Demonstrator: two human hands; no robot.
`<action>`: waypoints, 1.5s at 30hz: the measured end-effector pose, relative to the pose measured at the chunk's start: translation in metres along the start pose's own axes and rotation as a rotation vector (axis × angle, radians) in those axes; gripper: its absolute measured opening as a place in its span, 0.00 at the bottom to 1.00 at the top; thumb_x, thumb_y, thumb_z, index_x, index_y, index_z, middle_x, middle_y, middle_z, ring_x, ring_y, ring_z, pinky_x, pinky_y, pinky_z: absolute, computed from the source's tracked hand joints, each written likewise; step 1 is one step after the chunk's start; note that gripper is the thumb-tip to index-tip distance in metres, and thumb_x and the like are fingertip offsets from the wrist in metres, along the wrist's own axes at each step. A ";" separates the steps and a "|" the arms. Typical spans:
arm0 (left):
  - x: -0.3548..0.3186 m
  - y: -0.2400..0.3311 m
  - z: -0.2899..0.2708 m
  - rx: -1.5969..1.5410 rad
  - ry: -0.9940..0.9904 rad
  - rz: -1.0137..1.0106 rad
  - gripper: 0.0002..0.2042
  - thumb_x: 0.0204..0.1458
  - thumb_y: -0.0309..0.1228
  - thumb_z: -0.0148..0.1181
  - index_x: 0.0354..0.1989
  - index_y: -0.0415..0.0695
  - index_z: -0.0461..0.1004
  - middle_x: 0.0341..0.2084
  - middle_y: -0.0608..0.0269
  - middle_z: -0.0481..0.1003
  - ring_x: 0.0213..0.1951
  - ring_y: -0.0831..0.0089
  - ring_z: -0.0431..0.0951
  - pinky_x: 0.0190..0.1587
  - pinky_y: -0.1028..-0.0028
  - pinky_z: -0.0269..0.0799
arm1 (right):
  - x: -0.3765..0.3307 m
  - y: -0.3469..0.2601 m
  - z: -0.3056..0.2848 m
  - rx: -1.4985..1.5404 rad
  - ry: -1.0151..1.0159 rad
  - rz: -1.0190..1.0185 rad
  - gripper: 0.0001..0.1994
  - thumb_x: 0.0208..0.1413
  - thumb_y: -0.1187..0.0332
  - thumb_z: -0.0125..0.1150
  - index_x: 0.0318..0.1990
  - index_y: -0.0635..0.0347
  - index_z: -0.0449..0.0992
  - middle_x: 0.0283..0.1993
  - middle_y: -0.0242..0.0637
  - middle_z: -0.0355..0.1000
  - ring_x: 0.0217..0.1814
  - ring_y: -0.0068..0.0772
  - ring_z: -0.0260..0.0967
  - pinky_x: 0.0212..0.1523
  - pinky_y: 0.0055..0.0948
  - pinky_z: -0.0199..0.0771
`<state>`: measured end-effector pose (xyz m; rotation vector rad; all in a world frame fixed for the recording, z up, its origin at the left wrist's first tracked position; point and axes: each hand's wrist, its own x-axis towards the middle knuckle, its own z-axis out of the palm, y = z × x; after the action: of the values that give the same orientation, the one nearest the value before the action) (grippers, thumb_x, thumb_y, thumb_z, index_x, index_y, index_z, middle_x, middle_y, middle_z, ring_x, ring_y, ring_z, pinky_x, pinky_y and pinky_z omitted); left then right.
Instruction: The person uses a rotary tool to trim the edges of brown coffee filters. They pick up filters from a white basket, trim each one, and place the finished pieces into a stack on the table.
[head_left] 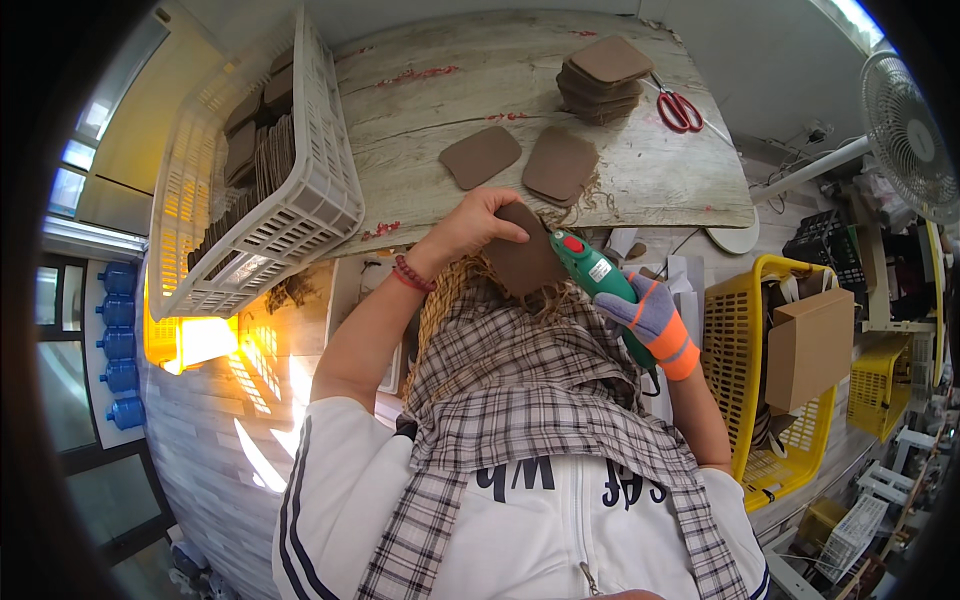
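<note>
Bare, with a red bead bracelet at the wrist, my left hand [472, 226] pinches a brown flat piece [527, 256] with rounded corners, held over my lap. Ragged brown strands hang from its lower edge. In a grey and orange glove, my right hand [650, 318] wraps round a green handheld power tool [590, 270] with a red button. The tool's head meets the piece's right edge; its tip is too small to make out. Beyond, on the table, lie a single brown piece [480, 157] and another brown piece [560, 165] with frayed strands beside it.
A stack of brown pieces [605, 75] and red-handled scissors [680, 110] are at the back right of the worn table [400, 110]. A white crate [325, 170] full of pieces stands left. At right are a yellow basket [735, 350] with a carton [810, 350] and a fan [910, 135].
</note>
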<state>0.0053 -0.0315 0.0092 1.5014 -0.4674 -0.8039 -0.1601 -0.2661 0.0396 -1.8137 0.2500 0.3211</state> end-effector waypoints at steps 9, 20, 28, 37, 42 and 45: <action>0.001 -0.002 -0.005 0.032 -0.075 -0.021 0.08 0.42 0.19 0.62 0.32 0.39 0.74 0.27 0.70 0.75 0.31 0.83 0.74 0.36 0.80 0.71 | 0.004 -0.002 0.004 0.017 -0.007 -0.009 0.18 0.47 0.61 0.68 0.39 0.64 0.73 0.23 0.26 0.69 0.22 0.13 0.62 0.22 0.16 0.62; 0.006 -0.015 0.002 0.070 -0.153 -0.043 0.09 0.42 0.18 0.62 0.34 0.40 0.74 0.29 0.71 0.75 0.33 0.84 0.73 0.37 0.81 0.70 | 0.011 -0.002 0.008 0.044 -0.022 0.019 0.18 0.48 0.60 0.68 0.40 0.64 0.73 0.23 0.26 0.69 0.22 0.14 0.63 0.23 0.17 0.63; 0.031 -0.015 -0.077 -0.300 0.658 0.159 0.12 0.51 0.19 0.56 0.44 0.35 0.67 0.38 0.57 0.73 0.37 0.70 0.75 0.41 0.69 0.71 | 0.013 0.057 -0.007 0.004 0.169 0.012 0.18 0.49 0.60 0.66 0.39 0.65 0.74 0.24 0.29 0.71 0.22 0.20 0.67 0.23 0.21 0.65; 0.059 -0.026 -0.093 -0.400 0.925 0.119 0.07 0.51 0.19 0.54 0.39 0.37 0.69 0.38 0.59 0.73 0.39 0.69 0.72 0.43 0.68 0.67 | -0.005 0.044 -0.008 0.274 0.207 0.105 0.15 0.50 0.63 0.65 0.36 0.65 0.70 0.21 0.34 0.71 0.17 0.22 0.67 0.18 0.20 0.67; 0.039 0.017 -0.132 0.272 0.463 0.019 0.10 0.44 0.16 0.48 0.33 0.41 0.73 0.34 0.62 0.74 0.38 0.70 0.72 0.41 0.69 0.66 | -0.005 0.056 -0.014 0.299 0.206 0.102 0.15 0.50 0.63 0.65 0.36 0.65 0.70 0.21 0.33 0.71 0.16 0.21 0.67 0.17 0.20 0.66; 0.043 0.064 -0.112 0.993 0.212 0.035 0.13 0.39 0.16 0.46 0.31 0.42 0.74 0.33 0.60 0.74 0.40 0.64 0.72 0.42 0.66 0.63 | -0.004 0.056 -0.012 0.290 0.228 0.087 0.15 0.50 0.62 0.66 0.36 0.63 0.70 0.20 0.32 0.70 0.16 0.21 0.67 0.17 0.20 0.65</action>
<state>0.1257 0.0078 0.0568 2.4477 -0.7885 -0.3578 -0.1812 -0.2924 -0.0071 -1.5536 0.5102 0.1295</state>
